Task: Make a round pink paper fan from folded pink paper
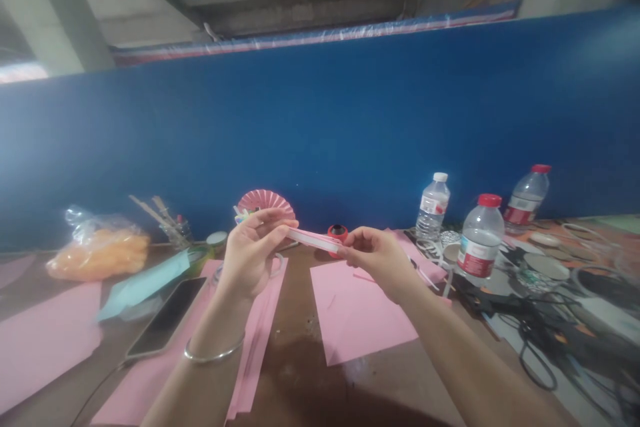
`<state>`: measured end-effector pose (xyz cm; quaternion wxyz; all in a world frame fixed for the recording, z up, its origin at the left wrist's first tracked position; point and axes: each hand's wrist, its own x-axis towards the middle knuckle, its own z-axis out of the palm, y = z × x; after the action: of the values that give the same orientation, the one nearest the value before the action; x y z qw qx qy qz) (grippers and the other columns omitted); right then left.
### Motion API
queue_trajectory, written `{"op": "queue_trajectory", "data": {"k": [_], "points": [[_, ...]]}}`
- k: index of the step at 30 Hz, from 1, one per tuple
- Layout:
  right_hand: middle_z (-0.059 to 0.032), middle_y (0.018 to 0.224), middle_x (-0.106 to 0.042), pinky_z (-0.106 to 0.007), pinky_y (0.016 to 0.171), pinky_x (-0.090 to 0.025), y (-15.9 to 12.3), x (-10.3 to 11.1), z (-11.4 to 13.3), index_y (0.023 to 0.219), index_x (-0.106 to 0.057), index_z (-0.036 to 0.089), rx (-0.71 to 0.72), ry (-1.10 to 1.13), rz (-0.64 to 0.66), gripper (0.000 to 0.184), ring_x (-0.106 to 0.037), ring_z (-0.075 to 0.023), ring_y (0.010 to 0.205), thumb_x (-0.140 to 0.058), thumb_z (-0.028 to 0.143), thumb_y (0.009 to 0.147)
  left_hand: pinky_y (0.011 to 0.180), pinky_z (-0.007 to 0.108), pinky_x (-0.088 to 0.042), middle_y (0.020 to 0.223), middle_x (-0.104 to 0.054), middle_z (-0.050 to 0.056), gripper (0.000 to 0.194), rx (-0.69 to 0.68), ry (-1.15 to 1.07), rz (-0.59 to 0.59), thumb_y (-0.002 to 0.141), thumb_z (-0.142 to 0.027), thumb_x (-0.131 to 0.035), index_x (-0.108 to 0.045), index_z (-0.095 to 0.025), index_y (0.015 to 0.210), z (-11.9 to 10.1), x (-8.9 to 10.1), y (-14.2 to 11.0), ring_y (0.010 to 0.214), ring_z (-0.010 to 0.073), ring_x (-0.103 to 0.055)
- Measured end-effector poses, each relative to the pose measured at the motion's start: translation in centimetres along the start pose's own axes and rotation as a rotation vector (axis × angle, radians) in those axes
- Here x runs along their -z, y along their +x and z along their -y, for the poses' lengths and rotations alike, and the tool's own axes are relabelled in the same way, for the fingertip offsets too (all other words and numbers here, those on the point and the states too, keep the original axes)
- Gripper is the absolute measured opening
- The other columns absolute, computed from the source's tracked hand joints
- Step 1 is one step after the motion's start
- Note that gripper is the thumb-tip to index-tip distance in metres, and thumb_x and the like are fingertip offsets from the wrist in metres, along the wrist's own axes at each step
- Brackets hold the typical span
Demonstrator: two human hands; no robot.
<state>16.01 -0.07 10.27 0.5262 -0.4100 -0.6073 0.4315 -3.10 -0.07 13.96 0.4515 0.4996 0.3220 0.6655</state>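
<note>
Both hands are raised above the brown table point(295, 373), holding a narrow folded strip of pink paper point(315, 239) between them. My left hand point(253, 250) pinches its left end with thumb and fingers; a silver bangle circles that wrist. My right hand point(380, 257) is closed on the right end. Below the hands lies a flat pink sheet point(355, 313). A finished pink pleated paper fan point(265, 201) stands behind, against the blue wall.
A black phone point(167, 317), more pink sheets point(40, 340) and an orange-filled plastic bag point(100, 247) lie at left. A jar of sticks point(175, 227) and a red tape roll point(339, 232) stand by the wall. Three water bottles point(480, 237) and tangled cables point(550, 340) crowd the right.
</note>
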Motion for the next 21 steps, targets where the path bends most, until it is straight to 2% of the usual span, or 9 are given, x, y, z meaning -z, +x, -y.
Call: {"op": "queue_trajectory", "data": {"k": [3,5,8,11,14,17,21], "points": [[0.0012,0.068,-0.057,-0.023,0.057,-0.042,0.12,-0.01,-0.29,0.076,-0.055,0.016,0.028,0.079,0.0,0.023,-0.053,-0.0106,0.061,-0.068,0.03,0.064,0.052,0.017,-0.051,0.073,-0.068,0.004,0.03,0.009,-0.031,0.03,0.062,-0.016,-0.071,-0.057,-0.013,0.089,0.14,0.45,0.16,0.061,0.012,-0.064],[-0.0015,0.08,-0.059,-0.026,0.067,-0.046,0.17,0.04,-0.44,0.087,-0.055,0.017,0.055,0.141,-0.002,0.031,-0.057,-0.0135,0.074,-0.07,0.029,0.063,0.052,0.016,-0.051,0.074,-0.068,0.003,0.03,0.009,-0.046,0.044,0.063,-0.016,-0.071,-0.058,-0.015,0.09,0.26,0.75,0.27,0.063,0.0121,-0.064],[-0.0061,0.1,-0.058,-0.032,0.079,-0.045,0.1,0.16,-0.26,0.102,-0.053,0.019,0.055,0.246,0.1,0.041,-0.056,-0.0176,0.091,-0.069,0.03,0.065,0.053,0.014,-0.051,0.076,-0.068,0.003,0.027,0.016,-0.064,0.057,0.065,-0.016,-0.069,-0.058,-0.016,0.09,0.37,1.0,0.4,0.064,0.0108,-0.064],[-0.0081,0.104,-0.059,-0.034,0.079,-0.044,-0.11,0.21,0.23,0.102,-0.055,0.018,-0.02,0.258,0.237,0.035,-0.055,-0.0202,0.096,-0.064,0.032,0.07,0.054,0.013,-0.051,0.077,-0.068,0.002,0.024,0.015,-0.075,0.051,0.067,-0.017,-0.068,-0.058,-0.016,0.088,0.4,1.02,0.47,0.066,0.0102,-0.064],[-0.0076,0.103,-0.059,-0.033,0.075,-0.044,-0.24,0.12,0.37,0.102,-0.054,0.019,-0.068,0.243,0.193,0.036,-0.055,-0.0214,0.095,-0.064,0.031,0.069,0.056,0.015,-0.052,0.077,-0.067,0.001,0.024,0.013,-0.069,0.028,0.066,-0.018,-0.069,-0.057,-0.017,0.086,0.42,0.96,0.51,0.068,0.0107,-0.064],[-0.0082,0.111,-0.055,-0.033,0.078,-0.044,-0.21,0.0,-0.05,0.108,-0.051,0.021,-0.058,0.312,0.15,0.042,-0.054,-0.0212,0.098,-0.064,0.027,0.068,0.06,0.016,-0.052,0.078,-0.067,0.001,0.022,0.025,-0.069,0.041,0.065,-0.019,-0.069,-0.057,-0.017,0.084,0.53,0.91,0.51,0.068,0.01,-0.063],[-0.0092,0.118,-0.052,-0.035,0.084,-0.042,-0.15,-0.13,-0.53,0.113,-0.048,0.023,-0.054,0.487,0.253,0.044,-0.054,-0.0208,0.099,-0.06,0.023,0.071,0.065,0.018,-0.051,0.079,-0.067,0.001,0.019,0.051,-0.089,0.086,0.068,-0.018,-0.068,-0.057,-0.017,0.084,0.75,0.89,0.46,0.07,0.0095,-0.063]]}}
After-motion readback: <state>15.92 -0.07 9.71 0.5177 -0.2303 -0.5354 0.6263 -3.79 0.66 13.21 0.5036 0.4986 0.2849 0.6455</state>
